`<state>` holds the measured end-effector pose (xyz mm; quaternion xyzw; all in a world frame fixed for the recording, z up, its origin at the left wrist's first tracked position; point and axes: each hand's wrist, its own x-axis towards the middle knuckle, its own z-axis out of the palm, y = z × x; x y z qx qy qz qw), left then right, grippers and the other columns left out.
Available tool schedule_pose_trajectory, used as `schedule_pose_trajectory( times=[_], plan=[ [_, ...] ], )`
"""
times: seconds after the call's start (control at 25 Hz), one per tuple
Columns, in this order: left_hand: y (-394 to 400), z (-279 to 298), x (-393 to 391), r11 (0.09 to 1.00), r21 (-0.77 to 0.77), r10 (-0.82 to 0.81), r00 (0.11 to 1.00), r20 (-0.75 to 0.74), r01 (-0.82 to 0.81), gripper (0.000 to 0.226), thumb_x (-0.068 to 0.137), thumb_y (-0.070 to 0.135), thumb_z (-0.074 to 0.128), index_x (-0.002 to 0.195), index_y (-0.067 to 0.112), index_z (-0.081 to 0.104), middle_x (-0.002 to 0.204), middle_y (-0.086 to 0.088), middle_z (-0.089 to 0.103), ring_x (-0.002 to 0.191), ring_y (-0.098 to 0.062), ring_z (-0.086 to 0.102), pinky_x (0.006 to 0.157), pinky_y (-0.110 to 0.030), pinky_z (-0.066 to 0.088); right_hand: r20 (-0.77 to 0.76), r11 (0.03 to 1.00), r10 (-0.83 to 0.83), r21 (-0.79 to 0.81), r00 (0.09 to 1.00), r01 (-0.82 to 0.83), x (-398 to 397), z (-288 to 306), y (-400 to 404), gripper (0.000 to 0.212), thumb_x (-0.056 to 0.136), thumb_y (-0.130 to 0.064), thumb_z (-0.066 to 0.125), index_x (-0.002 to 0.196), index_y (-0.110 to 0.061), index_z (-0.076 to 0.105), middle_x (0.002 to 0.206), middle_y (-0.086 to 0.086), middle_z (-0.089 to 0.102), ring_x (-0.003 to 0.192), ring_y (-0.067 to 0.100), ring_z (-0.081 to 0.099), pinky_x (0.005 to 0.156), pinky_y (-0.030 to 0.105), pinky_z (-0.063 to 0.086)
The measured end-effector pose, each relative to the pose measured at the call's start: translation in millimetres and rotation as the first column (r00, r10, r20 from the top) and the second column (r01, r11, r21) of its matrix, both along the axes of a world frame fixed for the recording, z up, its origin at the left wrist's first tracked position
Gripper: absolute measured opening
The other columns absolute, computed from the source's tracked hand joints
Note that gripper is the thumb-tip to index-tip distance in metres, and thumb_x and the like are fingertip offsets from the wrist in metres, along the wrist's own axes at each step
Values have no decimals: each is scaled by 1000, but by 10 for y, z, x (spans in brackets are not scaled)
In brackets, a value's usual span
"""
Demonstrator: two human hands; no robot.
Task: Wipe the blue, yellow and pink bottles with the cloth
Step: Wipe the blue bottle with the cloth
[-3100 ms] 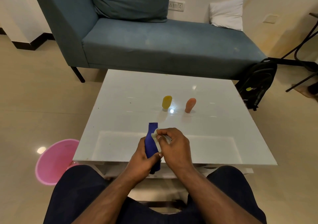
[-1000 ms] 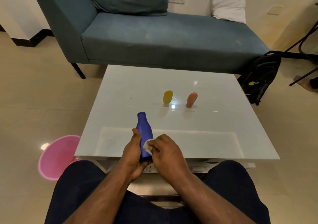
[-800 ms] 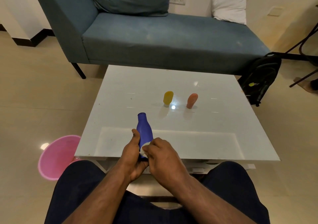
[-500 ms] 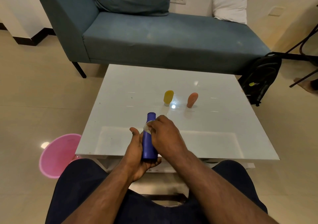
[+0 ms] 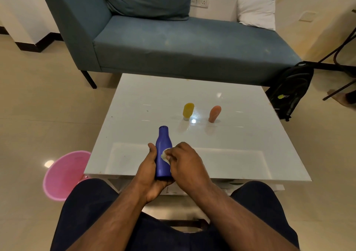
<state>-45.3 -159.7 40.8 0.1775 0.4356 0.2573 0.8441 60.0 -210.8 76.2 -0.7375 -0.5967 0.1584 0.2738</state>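
Note:
My left hand [image 5: 149, 170] grips the lower body of the blue bottle [image 5: 163, 150], which I hold over the near edge of the white table [image 5: 240, 135] with its neck pointing away from me. My right hand [image 5: 185, 163] pinches a small white cloth [image 5: 165, 155] against the bottle's right side, about mid-body. Most of the cloth is hidden under my fingers. The yellow bottle [image 5: 188, 111] and the pink bottle [image 5: 214, 113] stand apart from each other near the table's middle, beyond my hands.
A blue sofa [image 5: 183, 40] with a white pillow [image 5: 257, 10] runs behind the table. A pink bin [image 5: 63, 174] sits on the floor at the table's left. A black backpack [image 5: 290, 90] leans at the right. My knees are under the near edge.
My right hand with the cloth rose to the blue bottle's neck half a second ago and has slid back down to mid-body. My left hand keeps its grip.

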Motion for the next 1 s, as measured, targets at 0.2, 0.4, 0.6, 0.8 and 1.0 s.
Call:
schedule_pose_trajectory(
  times=[0.2, 0.4, 0.6, 0.8, 1.0],
  plan=[
    [98, 72, 13, 996, -55, 72, 997, -12, -73, 68, 91, 64, 53, 120, 2, 64, 84, -15, 73, 74, -26, 72, 65, -38, 61, 25, 990, 125, 59, 992, -126, -167, 6, -184, 19, 90, -19, 59, 109, -19, 66, 101, 1, 60, 90, 14, 54, 85, 25, 48],
    [136, 140, 100, 985, -91, 151, 988, 35, -148, 60, 95, 57, 53, 128, 7, 60, 99, -18, 72, 88, -30, 70, 86, -47, 56, -61, 991, -7, 132, 998, 15, -21, 20, -162, 16, 88, -12, 61, 100, -20, 67, 93, -2, 61, 84, 10, 56, 78, 28, 51],
    [165, 215, 151, 980, -116, 175, 979, 106, -162, 63, 94, 56, 56, 133, 7, 58, 106, -19, 73, 98, -32, 71, 88, -47, 58, -51, 982, 44, 186, 998, -34, 7, 58, -163, 24, 82, -5, 63, 100, -20, 68, 96, -2, 61, 90, 12, 56, 80, 24, 49],
    [112, 285, 157, 990, -68, 130, 982, 139, -122, 56, 96, 51, 54, 131, 8, 60, 102, -18, 75, 83, -30, 74, 70, -43, 63, -187, 981, -15, 189, 982, 51, 134, 146, -87, 13, 88, -12, 63, 96, -19, 69, 93, -7, 62, 86, 5, 58, 80, 19, 50],
    [85, 339, 218, 993, -3, 118, 987, 113, -118, 45, 97, 48, 56, 127, 15, 63, 108, -16, 71, 95, -31, 65, 79, -47, 59, -342, 975, -116, 141, 933, 173, 266, 352, 147, 7, 89, -25, 63, 94, -23, 69, 94, -11, 61, 87, 0, 58, 78, 13, 46]
  ],
)
